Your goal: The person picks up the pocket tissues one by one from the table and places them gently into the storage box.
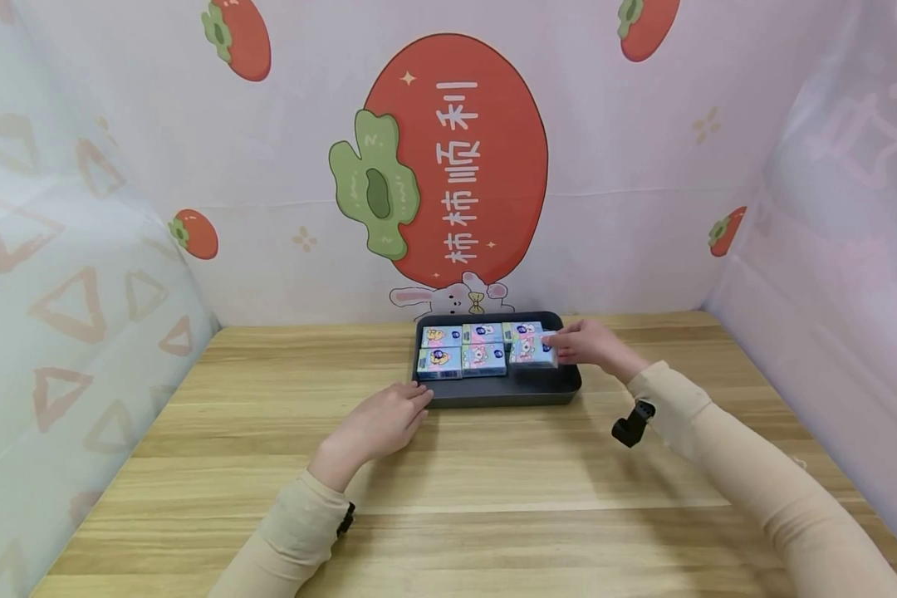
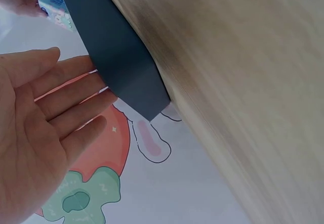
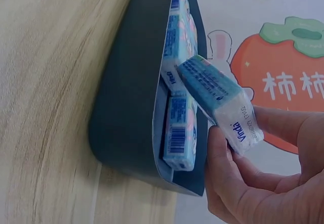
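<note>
A dark rectangular tray [image 1: 501, 400] stands toward the table's back edge, with several blue tissue packs [image 1: 439, 365] lying in two rows in it. My right hand [image 1: 592, 345] pinches another tissue pack [image 3: 215, 92] by its end, between thumb and fingers. That pack is tilted over the tray's right part, above the front row's right end, and overlaps a back-row pack in the head view. At the tray's front left corner, my left hand [image 1: 383, 419] touches the outer wall with fairly straight fingers [image 2: 76, 90]; it holds nothing.
The wooden table [image 1: 478, 498] extends in front of and beside the tray. Close behind the tray rises a white backdrop [image 1: 299, 282] printed with persimmons and a rabbit. Pale side curtains [image 1: 67, 274] flank the table. A black wrist camera [image 1: 631, 423] sits on the right sleeve.
</note>
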